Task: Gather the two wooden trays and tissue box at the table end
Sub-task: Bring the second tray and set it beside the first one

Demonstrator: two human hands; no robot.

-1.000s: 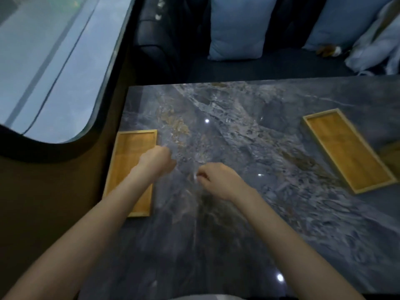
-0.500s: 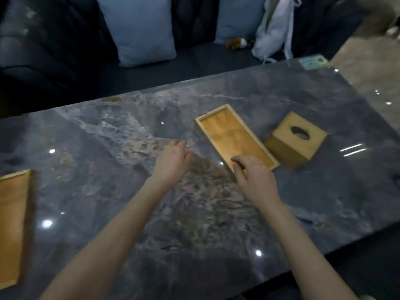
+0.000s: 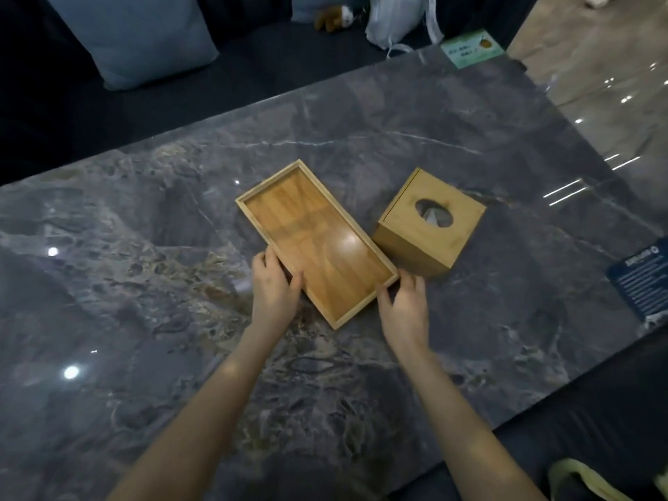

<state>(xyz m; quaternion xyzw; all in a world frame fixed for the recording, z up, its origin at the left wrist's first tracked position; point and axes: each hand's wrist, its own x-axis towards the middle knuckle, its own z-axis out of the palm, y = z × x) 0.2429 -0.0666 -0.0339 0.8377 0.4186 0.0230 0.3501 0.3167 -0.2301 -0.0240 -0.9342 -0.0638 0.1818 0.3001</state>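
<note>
A shallow wooden tray [image 3: 318,240] lies at an angle on the dark marble table [image 3: 144,283], near the middle of the view. My left hand [image 3: 273,289] grips its left long rim, thumb over the edge. At the tray's near right corner my right hand [image 3: 403,307] touches the rim with fingers spread. A cube-shaped wooden tissue box [image 3: 430,222] with an oval hole on top stands just right of the tray, close to its edge. The second wooden tray is out of view.
A dark sofa with a blue cushion [image 3: 133,41] and a white bag [image 3: 394,19] runs along the table's far side. A green card [image 3: 471,48] lies at the far corner and a dark blue card [image 3: 641,283] at the right edge. Tiled floor shows beyond.
The view has swung right, away from the first tray. Both hands have reached the second tray: the left now grips its rim, the right has settled at its near corner.
</note>
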